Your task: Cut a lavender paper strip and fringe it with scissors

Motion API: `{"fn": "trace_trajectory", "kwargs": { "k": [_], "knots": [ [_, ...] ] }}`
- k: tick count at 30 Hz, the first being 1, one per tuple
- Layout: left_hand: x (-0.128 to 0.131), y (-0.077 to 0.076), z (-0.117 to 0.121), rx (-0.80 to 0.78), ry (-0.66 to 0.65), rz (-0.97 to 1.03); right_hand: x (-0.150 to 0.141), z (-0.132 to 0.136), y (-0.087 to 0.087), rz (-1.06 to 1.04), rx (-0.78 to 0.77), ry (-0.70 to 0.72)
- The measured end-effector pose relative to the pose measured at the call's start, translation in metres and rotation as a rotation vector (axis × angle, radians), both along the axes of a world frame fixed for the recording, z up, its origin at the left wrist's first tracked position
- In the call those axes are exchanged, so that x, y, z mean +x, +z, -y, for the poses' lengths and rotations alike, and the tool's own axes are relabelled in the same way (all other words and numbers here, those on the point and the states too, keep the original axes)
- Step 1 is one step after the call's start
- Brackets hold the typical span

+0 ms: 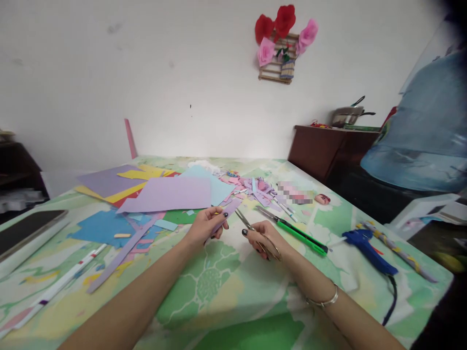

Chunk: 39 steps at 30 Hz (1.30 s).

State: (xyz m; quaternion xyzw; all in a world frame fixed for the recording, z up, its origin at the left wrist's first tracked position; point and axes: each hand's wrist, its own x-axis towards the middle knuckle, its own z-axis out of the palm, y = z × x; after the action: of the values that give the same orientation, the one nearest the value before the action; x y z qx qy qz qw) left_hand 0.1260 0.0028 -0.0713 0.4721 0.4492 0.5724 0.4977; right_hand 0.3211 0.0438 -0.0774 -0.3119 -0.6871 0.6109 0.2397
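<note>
My left hand (208, 225) pinches a narrow strip of lilac foam or paper (231, 208), its free end pointing away and to the right. In my right hand (268, 238) is a pair of scissors (245, 219), fingers through the gold-coloured handles. The blades point up and left, close beside the strip; whether they touch it I cannot tell. Just right of the scissors lies a green utility knife (302, 236) with its blade showing. Beyond my left hand, a large lilac sheet (175, 192) rests over other coloured sheets.
A blue glue gun (370, 250) with its cord lies at the right. Lilac and pink scraps (257, 187) are heaped at the back. Blue sheets (98, 227), a long lilac strip (120, 260) and white pens (62, 284) lie left. A water bottle (419, 126) stands beyond the right edge.
</note>
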Motion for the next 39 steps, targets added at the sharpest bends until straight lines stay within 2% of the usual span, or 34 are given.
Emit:
{"fn": "trace_trajectory", "kwargs": {
  "k": [6, 16, 26, 39],
  "knots": [
    [0.003, 0.0, 0.001, 0.017, 0.003, -0.035, -0.001, 0.004, 0.001, 0.018, 0.016, 0.051],
    [0.012, 0.011, 0.014, 0.022, -0.004, -0.09, -0.007, 0.013, 0.006, -0.005, 0.051, 0.018],
    [0.014, 0.013, 0.019, -0.022, 0.025, -0.119, -0.01, 0.013, -0.006, -0.084, 0.075, 0.045],
    [0.013, 0.016, 0.02, -0.021, 0.043, -0.106, -0.01, 0.016, -0.002, -0.076, 0.099, 0.049]
  ]
}}
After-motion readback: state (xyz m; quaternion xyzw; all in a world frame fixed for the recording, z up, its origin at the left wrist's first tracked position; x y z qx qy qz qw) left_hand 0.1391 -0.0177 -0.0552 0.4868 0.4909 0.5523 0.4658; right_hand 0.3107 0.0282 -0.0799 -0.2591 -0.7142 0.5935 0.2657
